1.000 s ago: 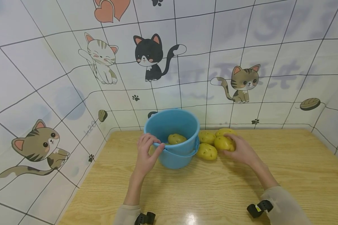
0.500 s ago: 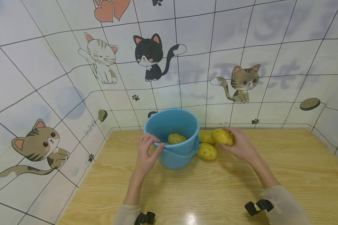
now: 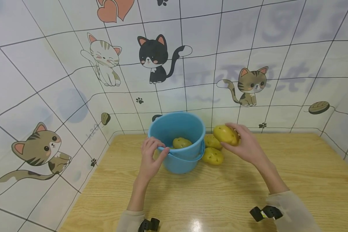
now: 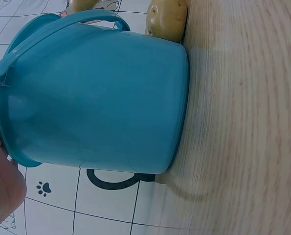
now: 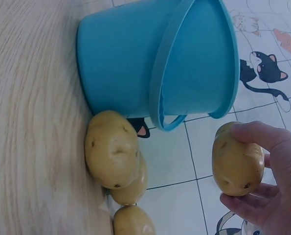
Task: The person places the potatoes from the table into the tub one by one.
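In the head view a blue bucket (image 3: 181,164) stands upright on the table with a yellow potato (image 3: 181,142) inside it. My left hand (image 3: 151,159) grips the bucket's near left rim, thumb outside. Right of the bucket, my right hand (image 3: 246,143) holds a potato (image 3: 224,134) between thumb and fingers, lifted off the table. The right wrist view shows this held potato (image 5: 237,164) apart from the bucket. Below it, a front potato (image 3: 213,156) and a back potato (image 3: 211,141) lie beside the bucket; another potato (image 5: 133,223) shows only in the right wrist view.
The wooden table (image 3: 185,196) meets a tiled wall (image 3: 203,80) with cat drawings just behind the bucket. The bucket's handle (image 3: 188,159) hangs down on its near side. A second wall (image 3: 32,106) runs along the left.
My right hand has raised the potato from the pile and moved it slightly up and left, toward the bucket. The left hand and the bucket have stayed in place.
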Tool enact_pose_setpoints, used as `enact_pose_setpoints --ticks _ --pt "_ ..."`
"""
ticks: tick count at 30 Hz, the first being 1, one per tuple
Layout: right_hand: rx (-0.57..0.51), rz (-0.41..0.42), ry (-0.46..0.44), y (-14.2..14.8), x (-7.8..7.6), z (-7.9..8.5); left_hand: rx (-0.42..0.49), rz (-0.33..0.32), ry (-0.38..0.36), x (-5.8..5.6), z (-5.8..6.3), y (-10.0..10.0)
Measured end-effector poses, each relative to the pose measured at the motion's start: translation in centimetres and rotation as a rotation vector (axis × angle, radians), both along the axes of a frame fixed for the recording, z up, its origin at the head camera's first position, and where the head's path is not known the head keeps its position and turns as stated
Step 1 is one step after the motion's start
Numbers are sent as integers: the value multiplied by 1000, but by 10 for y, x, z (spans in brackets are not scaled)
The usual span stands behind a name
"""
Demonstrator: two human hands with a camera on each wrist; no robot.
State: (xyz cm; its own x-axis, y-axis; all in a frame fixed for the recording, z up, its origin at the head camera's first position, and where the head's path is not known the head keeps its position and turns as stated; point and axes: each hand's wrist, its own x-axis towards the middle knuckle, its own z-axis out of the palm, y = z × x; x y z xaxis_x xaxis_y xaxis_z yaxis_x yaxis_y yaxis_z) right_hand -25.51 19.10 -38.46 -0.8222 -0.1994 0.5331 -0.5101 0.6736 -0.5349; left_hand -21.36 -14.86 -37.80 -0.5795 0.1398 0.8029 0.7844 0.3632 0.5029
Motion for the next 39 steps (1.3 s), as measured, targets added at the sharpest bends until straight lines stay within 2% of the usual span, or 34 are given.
enact_pose_setpoints --ticks 8,25,30,39 --pt "-8 12 68 -10 4 13 3 6 0 0 -1 -1" --pt "-27 52 126 -28 4 30 3 10 5 0 -1 0" --pt "-45 76 180 -35 2 33 7 9 13 -1 -1 1" --pt "-87 164 216 -53 2 41 4 12 14 -1 -2 1"
